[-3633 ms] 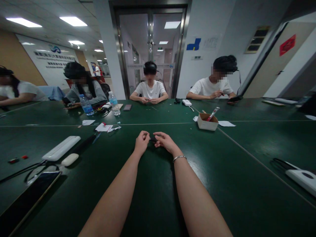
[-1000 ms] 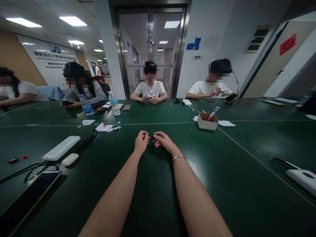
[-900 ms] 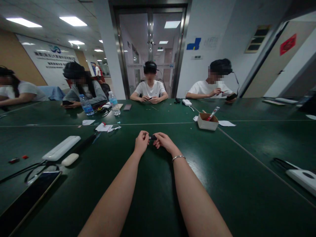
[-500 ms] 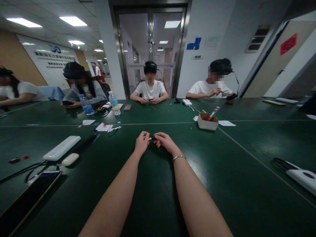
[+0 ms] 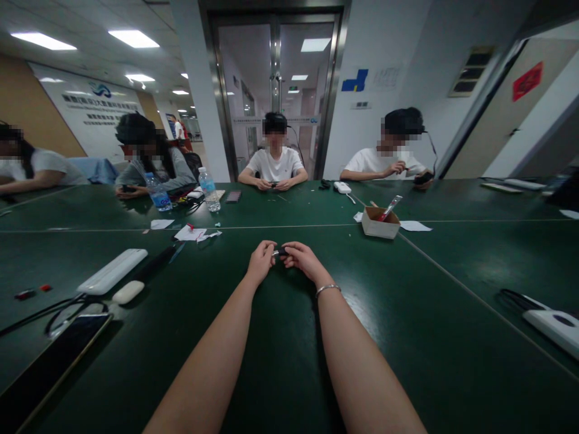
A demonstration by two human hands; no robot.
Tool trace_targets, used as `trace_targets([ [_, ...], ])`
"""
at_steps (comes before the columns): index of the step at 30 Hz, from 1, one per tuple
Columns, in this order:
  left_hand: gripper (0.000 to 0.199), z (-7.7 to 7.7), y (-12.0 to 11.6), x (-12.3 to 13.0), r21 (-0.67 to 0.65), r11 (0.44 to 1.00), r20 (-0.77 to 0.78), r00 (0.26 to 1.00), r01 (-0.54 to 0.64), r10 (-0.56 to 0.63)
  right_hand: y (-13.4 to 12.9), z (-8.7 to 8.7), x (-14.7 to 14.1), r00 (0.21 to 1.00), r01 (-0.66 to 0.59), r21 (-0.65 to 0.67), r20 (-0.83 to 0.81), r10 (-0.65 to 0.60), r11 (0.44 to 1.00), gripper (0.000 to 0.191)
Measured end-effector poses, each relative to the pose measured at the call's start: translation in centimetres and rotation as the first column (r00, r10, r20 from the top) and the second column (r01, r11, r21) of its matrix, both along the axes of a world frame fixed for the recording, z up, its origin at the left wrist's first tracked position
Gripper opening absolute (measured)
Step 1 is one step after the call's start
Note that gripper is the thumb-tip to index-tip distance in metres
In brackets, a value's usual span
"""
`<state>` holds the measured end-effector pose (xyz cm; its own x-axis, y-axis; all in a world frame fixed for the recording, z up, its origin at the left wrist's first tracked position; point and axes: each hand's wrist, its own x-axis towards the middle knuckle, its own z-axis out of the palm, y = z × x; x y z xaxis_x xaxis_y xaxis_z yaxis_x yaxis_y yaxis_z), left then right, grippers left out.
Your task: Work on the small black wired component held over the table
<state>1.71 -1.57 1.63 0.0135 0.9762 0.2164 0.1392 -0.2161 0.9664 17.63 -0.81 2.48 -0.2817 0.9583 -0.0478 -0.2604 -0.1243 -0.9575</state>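
Both hands meet in the middle of the head view, held over the green table (image 5: 280, 337). Between them is a small black object with a silvery end (image 5: 281, 252), too small for me to name. My left hand (image 5: 261, 263) has its fingers pinched at the silvery end. The black part is gripped by the fingertips of my right hand (image 5: 302, 259), above a bracelet on that wrist. The fingers hide much of the object.
On my left lie a phone (image 5: 54, 361), a white power bank (image 5: 113, 271), a white oval case (image 5: 129, 292) and cables. Ahead are scraps of paper (image 5: 192, 234), bottles (image 5: 208, 190) and an open box (image 5: 380, 226). Several people sit across the table.
My hands stay in nearly the same place. The small black object now shows a little more between my fingers, lying more nearly level.
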Motion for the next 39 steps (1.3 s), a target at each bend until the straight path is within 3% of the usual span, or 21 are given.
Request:
trace_targets([
  [5,0.028,0.02,0.03,0.00,-0.042,0.999,0.022,1.000,0.021,-0.020,-0.12,0.16,0.04,1.000,0.012,0.004,-0.003,-0.012,1.000,0.014],
  [26,0.021,0.12,0.08,-0.24,0.020,0.999,0.035,0.999,0.025,-0.026,0.07,-0.14,0.12,0.998,0.057,-0.015,-0.039,-0.057,0.998,0.014],
  [34,0.027,0.03,0.27,-0.43,0.000,0.998,0.060,0.996,0.068,-0.068,0.14,-0.26,0.19,0.998,0.040,0.007,-0.050,-0.039,0.999,0.015],
  [39,0.029,0.09,0.59,-0.67,-0.035,0.998,0.109,0.993,-0.050,0.054,0.17,-0.15,0.21,0.995,0.085,-0.012,-0.053,-0.085,0.996,0.014],
])
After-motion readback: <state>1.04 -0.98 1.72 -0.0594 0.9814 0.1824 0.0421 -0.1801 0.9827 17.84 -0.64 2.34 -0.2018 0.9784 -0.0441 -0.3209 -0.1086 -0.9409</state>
